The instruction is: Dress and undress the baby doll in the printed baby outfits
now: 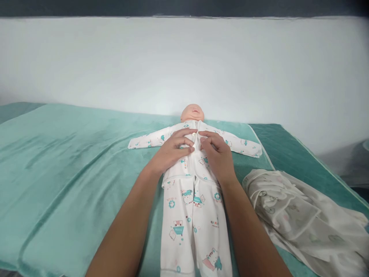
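Note:
A baby doll [192, 112] lies on its back, dressed in a white printed baby shirt [179, 166] with its sleeves spread out to both sides. My left hand [176, 148] is at the chest, thumb and fingertips closing on one edge of the shirt's front opening, by a small button [194, 134]. Across the opening, my right hand [216, 148] pinches the other edge with curled fingers. The two hands nearly meet at the middle of the chest. Matching printed baby pants [177, 215] cover the doll's legs below the shirt hem.
A green sheet [72, 173] with long creases covers the bed under the doll. To the right lies a crumpled pile of white printed cloth [300, 215] inside what looks like thin see-through fabric. A white wall [115, 61] stands behind the doll's head.

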